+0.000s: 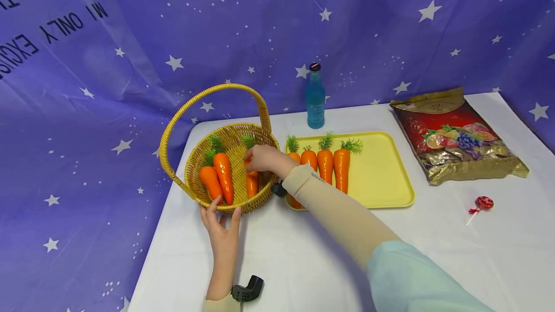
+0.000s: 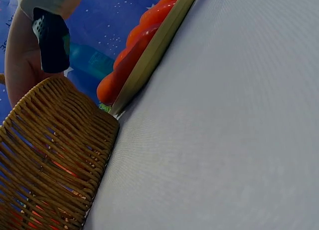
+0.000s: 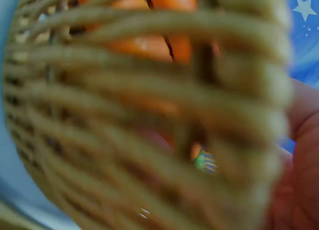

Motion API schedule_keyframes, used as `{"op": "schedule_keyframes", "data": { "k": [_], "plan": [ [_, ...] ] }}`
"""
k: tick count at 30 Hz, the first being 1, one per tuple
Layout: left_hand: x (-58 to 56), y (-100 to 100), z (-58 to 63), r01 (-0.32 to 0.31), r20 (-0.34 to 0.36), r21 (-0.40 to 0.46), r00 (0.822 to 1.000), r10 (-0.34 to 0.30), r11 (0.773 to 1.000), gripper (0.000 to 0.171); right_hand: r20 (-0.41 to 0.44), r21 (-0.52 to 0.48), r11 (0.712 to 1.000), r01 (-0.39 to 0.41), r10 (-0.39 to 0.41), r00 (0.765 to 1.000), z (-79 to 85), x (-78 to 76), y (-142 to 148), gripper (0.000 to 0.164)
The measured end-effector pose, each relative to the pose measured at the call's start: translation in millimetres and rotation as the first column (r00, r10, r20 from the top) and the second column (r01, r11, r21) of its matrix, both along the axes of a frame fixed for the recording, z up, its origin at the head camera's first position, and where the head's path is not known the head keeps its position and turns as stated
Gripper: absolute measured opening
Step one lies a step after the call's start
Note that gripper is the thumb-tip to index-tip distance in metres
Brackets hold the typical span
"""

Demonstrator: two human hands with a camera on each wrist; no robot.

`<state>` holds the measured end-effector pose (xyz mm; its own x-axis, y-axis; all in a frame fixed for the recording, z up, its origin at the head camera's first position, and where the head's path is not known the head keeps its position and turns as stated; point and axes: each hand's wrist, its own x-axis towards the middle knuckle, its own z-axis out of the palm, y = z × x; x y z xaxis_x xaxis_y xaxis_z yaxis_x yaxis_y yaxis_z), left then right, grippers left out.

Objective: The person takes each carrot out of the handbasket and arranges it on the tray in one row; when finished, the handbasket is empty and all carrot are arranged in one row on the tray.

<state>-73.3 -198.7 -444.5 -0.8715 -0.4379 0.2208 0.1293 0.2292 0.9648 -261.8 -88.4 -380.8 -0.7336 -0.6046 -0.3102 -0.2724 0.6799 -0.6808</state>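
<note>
A woven yellow basket (image 1: 264, 201) with a tall arched handle stands at the table's left. My left hand (image 1: 222, 230) holds its front rim, fingertips over the edge and thumb spread lower on the outer side. Inside, two orange carrots (image 1: 223, 177) with green tops lean on the left side. My right hand (image 1: 268, 159) reaches over the right rim and pinches another carrot (image 1: 252, 186) inside the basket, covering its upper part. In the right wrist view, the basket wall (image 3: 124, 90) hides most of the fingers. Several carrots (image 1: 341, 167) lie side by side on a yellow tray (image 1: 381, 199).
Behind the tray stands a blue bottle (image 1: 315, 100) with a dark cap. A red and gold candy bag (image 1: 455, 138) lies at the right, with a red lollipop (image 1: 483, 202) nearer the front. The right forearm crosses the tray's front left corner. A purple starry cloth hangs behind.
</note>
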Motion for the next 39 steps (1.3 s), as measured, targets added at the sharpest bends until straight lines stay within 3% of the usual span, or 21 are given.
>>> {"op": "schedule_keyframes", "data": {
  "k": [4, 8, 12, 18, 20, 25, 34, 39],
  "plan": [
    [-0.8, -1, -0.1, -0.002, -0.007, -0.006, 1.0, 0.002, 1.0, 0.053, 0.118, -0.166, 0.984, 0.06, -0.04, 0.992, -9.4, 0.2, -7, 0.04],
    [-1.1, -1, -0.9, -0.009, -0.016, -0.011, 1.0, 0.009, 1.0, 0.053, 0.229, -0.278, 0.956, 0.096, -0.031, 0.973, -21.1, 3.0, -16, 0.039],
    [-0.7, -1, -1.5, -0.01, -0.014, -0.004, 1.0, 0.01, 1.0, 0.053, 0.251, -0.318, 0.945, 0.073, 0.01, 0.968, -26.8, 4.7, -21, 0.042],
    [-0.8, 0, -1.3, -0.002, -0.023, -0.004, 1.0, 0.002, 1.0, 0.052, 0.323, -0.455, 0.885, 0.097, 0.063, 0.944, -27.7, 3.0, -21, 0.044],
    [-0.6, 0, -0.6, -0.001, -0.028, -0.011, 1.0, 0.001, 1.0, 0.052, 0.309, -0.47, 0.878, 0.089, 0.069, 0.949, -29.6, 2.5, -24, 0.044],
    [-0.1, 0, -2.1, -0.004, -0.026, -0.012, 1.0, 0.004, 1.0, 0.052, 0.231, -0.441, 0.892, 0.102, 0.004, 0.973, -34.7, 5.6, -34, 0.043],
    [0.3, 0, -2.8, -0.001, -0.036, -0.027, 0.999, 0.0, 1.0, 0.053, 0.084, -0.402, 0.91, 0.103, -0.075, 0.994, -36.1, 10.8, -42, 0.042],
    [1.1, -1, -1.1, -0.004, -0.039, -0.035, 0.999, 0.003, 0.999, 0.052, 0.01, -0.484, 0.871, 0.087, -0.094, 0.996, -30.8, 13.1, -39, 0.04]
  ]
}}
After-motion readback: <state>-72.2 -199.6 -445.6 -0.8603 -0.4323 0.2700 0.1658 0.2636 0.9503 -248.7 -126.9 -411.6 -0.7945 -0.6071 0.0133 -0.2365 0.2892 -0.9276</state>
